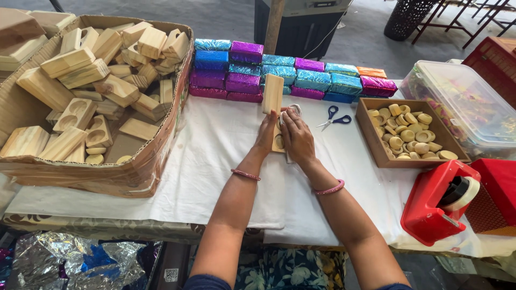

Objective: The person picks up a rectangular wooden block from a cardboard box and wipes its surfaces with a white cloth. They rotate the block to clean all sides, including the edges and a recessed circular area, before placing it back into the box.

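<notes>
Filling the frame's upper left, a cardboard box (134,172) of wooden blocks is seen. At centre, a small wooden block (272,94) (rigid, light, likely smooth) is gripped at its lower end by the left hand (266,133); the right hand (296,137) is pressed, fingers curled, beside it.

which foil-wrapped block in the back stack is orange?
The lone orange block, on top at the stack's right end behind the magenta one. All others are blue, teal or purple.
</notes>
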